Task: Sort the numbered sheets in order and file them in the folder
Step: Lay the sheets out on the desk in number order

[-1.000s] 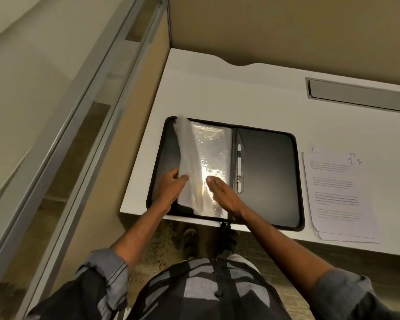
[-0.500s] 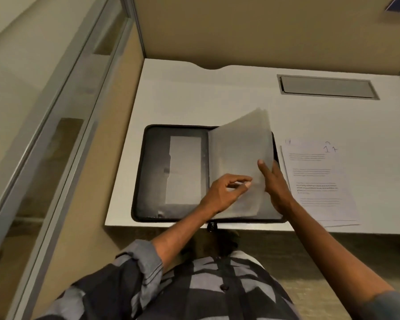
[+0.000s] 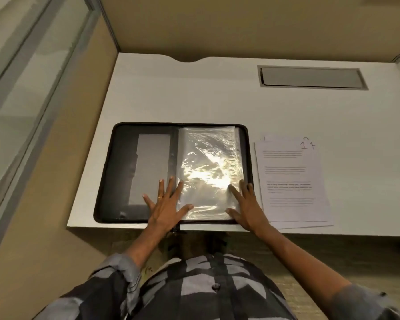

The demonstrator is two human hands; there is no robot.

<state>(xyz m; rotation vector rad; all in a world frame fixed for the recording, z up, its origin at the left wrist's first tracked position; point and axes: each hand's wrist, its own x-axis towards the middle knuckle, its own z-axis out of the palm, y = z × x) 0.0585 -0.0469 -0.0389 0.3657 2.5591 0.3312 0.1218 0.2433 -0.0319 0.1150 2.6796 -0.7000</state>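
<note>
On the near left part of the white surface point(image 3: 194, 93) I see the black folder point(image 3: 116, 172) lying open, with clear sleeves point(image 3: 208, 162) stacked on its right half. My view shows the left hand point(image 3: 165, 207) flat across the spine, its fingers point(image 3: 170, 188) spread straight, pressing the sleeves' near left corner. The right hand point(image 3: 248, 207), also flat, presses their near right corner. Neither hand grasps anything. The numbered sheets point(image 3: 291, 181) lie stacked just right of the folder, beside the right hand.

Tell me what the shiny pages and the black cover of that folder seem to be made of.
Pages: thin clear plastic sleeves, glossy; they wrinkle and throw bright glare. Cover: matte black, probably faux leather or fabric; it shows little shine, and which one I cannot tell.
</note>
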